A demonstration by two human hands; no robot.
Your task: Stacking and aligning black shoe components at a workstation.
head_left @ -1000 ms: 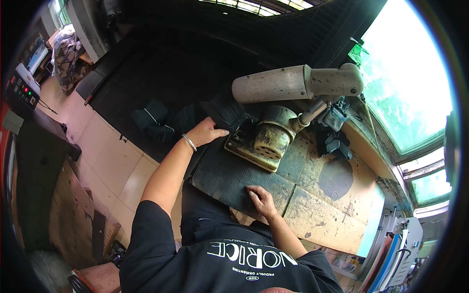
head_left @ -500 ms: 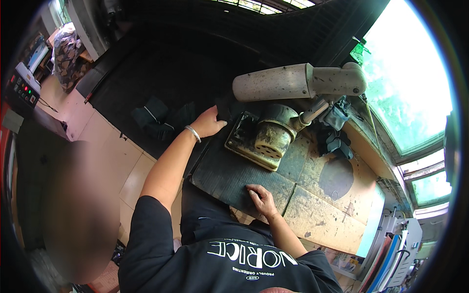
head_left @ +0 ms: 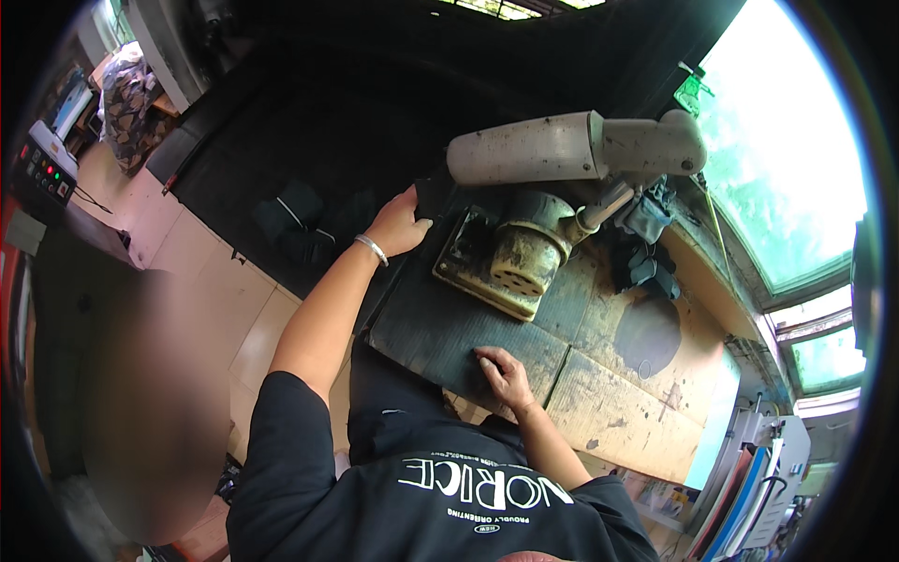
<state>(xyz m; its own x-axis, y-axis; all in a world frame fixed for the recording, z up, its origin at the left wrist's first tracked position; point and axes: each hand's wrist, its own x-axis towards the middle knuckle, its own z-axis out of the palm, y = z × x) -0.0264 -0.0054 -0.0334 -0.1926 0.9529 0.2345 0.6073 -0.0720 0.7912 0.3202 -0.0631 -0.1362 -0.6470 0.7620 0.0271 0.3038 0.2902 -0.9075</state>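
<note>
My left hand (head_left: 397, 228) is stretched out beside the base of a worn machine head (head_left: 527, 255). Its fingers are closed on the edge of a dark flat piece (head_left: 434, 195), which barely stands out from the black surface behind it. Whether that piece is cloth or something stiffer I cannot tell. My right hand (head_left: 507, 378) rests at the near edge of the blackened board (head_left: 440, 342), with its fingers loosely bent, the thumb apart, and nothing seen in it. Folded dark cloth pieces (head_left: 298, 217) lie to the left of my left hand.
A long pale lamp-like arm (head_left: 524, 150) reaches over the machine head. Dark cloths (head_left: 646, 267) lie bunched by the window on the right. Stained cardboard (head_left: 623, 403) covers the right part of the bench. A control box with lit buttons (head_left: 47, 169) stands far left.
My left hand has risen slightly away from me, and the dark piece now shows at its fingertips. My right hand has hardly moved.
</note>
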